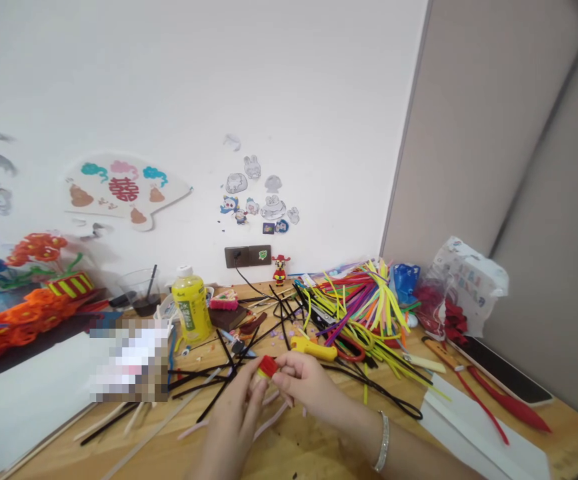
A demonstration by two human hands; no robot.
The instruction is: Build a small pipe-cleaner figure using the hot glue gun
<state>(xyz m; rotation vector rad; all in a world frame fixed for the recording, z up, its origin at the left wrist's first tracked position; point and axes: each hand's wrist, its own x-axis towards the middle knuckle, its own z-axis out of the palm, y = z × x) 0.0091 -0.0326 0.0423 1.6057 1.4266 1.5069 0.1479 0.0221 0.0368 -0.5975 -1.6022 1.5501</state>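
- My left hand (233,415) rises from the bottom centre of the frame, and my right hand (309,385) comes in from the lower right, wrist turned inward, with my forearm running off toward the bottom right corner.
- That makes two hands, both mine, and one silver bracelet (381,441) on my right wrist.
- Both hands are closed together on one small red piece (267,367), clamping it between them; my right fingertips (283,375) press against its right side.
- The small red piece sits just above the bottom centre of the frame. Its long axis tilts slightly, with a yellow end at lower left and the other end pointing up and right.
- Just beyond my right hand lies one yellow-handled tool (313,348).
- Black pipe cleaners (229,365) cross each other under and beside my hands, too tangled to count exactly.
- One large bundle of multicoloured pipe cleaners (353,320) sits at centre right on the wooden table (569,443).
- Toward the upper left of the table stand one yellow bottle (191,305) and one clear cup (141,293) holding dark liquid.
- At the far left are orange pipe-cleaner flowers (33,248).
- One long red-handled utensil (511,410) lies at the right.
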